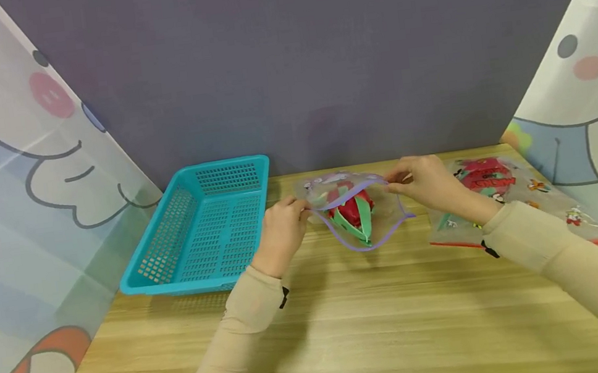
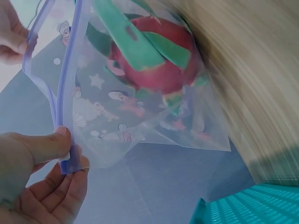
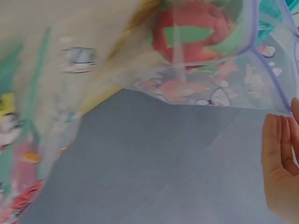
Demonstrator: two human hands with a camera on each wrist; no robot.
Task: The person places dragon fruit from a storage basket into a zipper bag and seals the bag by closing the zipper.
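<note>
A clear printed zip bag with a purple closure strip lies on the table, its mouth spread toward me. Inside rests a red dragon fruit with green scales, also visible through the plastic in the left wrist view. My left hand pinches the left end of the purple strip between thumb and fingers, at the slider. At the opposite end, my right hand pinches the upper edge of the mouth. In the right wrist view, part of the right hand is cut off by the frame.
A turquoise plastic basket stands to the left on the wooden table. Beyond my right hand lies another printed bag with a red strip and a red item inside. A dark grey panel rises behind.
</note>
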